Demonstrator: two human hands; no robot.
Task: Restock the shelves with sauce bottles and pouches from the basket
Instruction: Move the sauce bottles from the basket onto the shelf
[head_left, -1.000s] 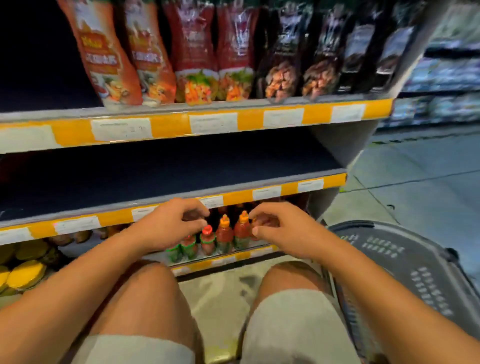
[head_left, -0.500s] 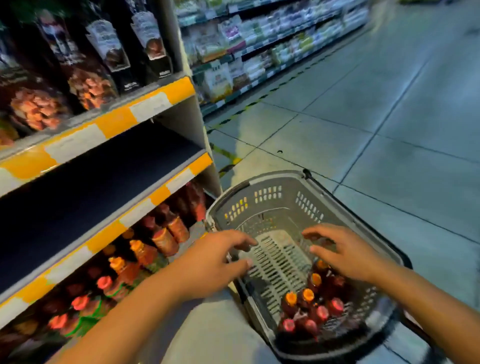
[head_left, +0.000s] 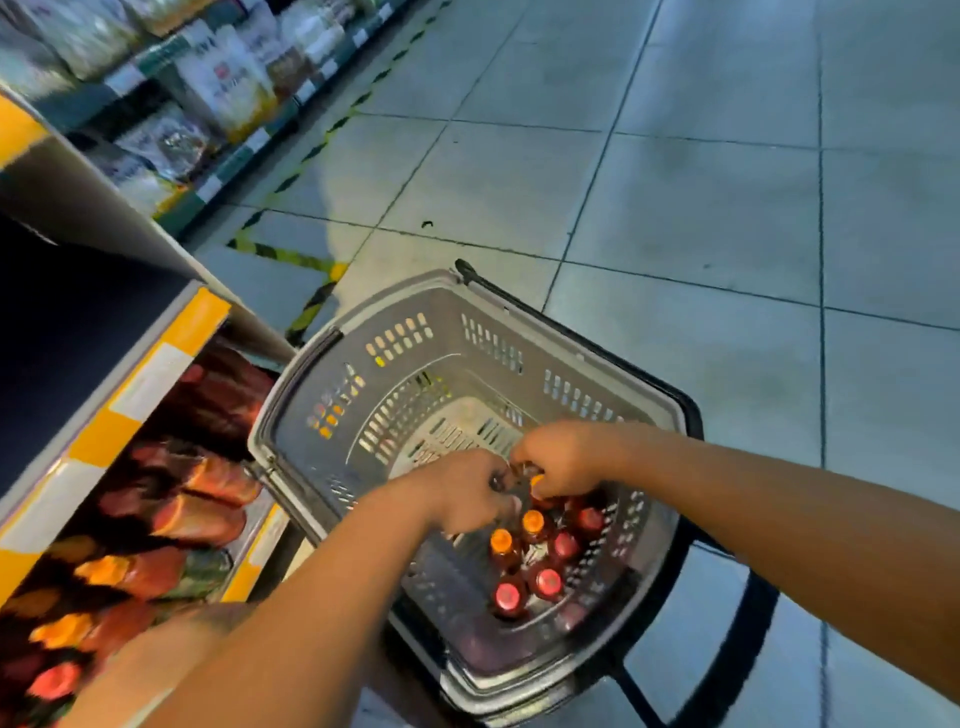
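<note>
I see both hands down inside the grey plastic basket (head_left: 322, 395), which sits on the tiled floor (head_left: 727, 208) just beside the end of the shelf unit; my left hand (head_left: 470, 496) reaches over the basket's near-left rim with its fingers curled around something dark at the top of the bottle cluster, though blur keeps me from telling exactly what it holds; my right hand (head_left: 563, 457) comes in from the basket's right side, fingers curled over an orange-capped bottle (head_left: 535, 479) whose cap peeks out beneath them; the 2 hands almost touch each other above the basket's middle. The sauce bottles (head_left: 540, 566) stand upright, packed together in the basket's near-right corner; I count 2 more orange caps and about 4 red caps showing; the far half of the basket shows bare slotted floor. To the basket's left, the bottom shelf (head_left: 197, 499) holds rows of similar bottles, blurred; its yellow-and-white edge strip (head_left: 150, 379) runs above them.
</note>
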